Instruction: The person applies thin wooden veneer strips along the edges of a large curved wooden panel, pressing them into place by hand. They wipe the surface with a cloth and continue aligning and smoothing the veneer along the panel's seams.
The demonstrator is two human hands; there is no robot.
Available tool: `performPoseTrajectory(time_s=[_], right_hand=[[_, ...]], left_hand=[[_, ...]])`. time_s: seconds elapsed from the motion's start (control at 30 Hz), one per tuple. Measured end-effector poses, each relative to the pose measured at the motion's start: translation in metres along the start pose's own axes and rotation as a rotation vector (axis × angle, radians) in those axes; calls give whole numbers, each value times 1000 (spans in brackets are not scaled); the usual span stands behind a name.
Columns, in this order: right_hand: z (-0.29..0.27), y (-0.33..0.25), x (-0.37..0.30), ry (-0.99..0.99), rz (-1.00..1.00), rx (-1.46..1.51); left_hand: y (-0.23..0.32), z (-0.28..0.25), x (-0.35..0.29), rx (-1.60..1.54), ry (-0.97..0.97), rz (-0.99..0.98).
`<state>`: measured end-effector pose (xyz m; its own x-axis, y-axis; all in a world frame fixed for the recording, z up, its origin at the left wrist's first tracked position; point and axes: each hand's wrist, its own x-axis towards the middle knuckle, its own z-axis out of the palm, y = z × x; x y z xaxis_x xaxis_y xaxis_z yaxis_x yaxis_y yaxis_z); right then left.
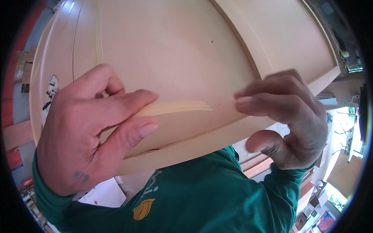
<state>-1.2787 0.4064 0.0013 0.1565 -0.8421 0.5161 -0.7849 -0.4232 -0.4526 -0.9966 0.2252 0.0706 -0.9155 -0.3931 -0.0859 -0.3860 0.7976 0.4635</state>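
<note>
My left hand (83, 128) is closed, with a short, pale yellow strip of masking tape (180, 106) pinched between its thumb and fingers. The tape's loose end points right, toward my other hand. My right hand (289, 116) is raised on the other side, thumb and fingers apart and nothing between them; it is slightly blurred. Beneath both hands lies a large pale wooden panel (171, 50) with raised frame strips along its edges. Another yellow tape-like strip (98, 35) runs along the panel at the upper left.
A crumpled black-and-white piece (50, 91) lies on the panel's left side. A raised bar (237, 35) crosses the panel at the right. Cardboard (29, 68) is on the floor at the left. Below the panel is a white box-like thing (103, 194).
</note>
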Motion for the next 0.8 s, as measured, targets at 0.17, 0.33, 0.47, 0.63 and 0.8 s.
performPoseTrajectory(time_s=[0.17, 0.33, 0.47, 0.63, 0.8], right_hand=[[15, 6, 40, -131, -57, 149], [31, 9, 72, -196, 22, 473], [34, 5, 79, -279, 31, 511], [31, 32, 73, -321, -52, 349], [14, 61, 56, -385, 7, 332]], left_hand=[[-2, 4, 21, -16, 8, 134], [0, 2, 5, 37, 116, 154], [-4, -4, -4, 79, 146, 179], [-17, -13, -36, 131, 190, 131], [-13, -40, -66, 84, 159, -186]])
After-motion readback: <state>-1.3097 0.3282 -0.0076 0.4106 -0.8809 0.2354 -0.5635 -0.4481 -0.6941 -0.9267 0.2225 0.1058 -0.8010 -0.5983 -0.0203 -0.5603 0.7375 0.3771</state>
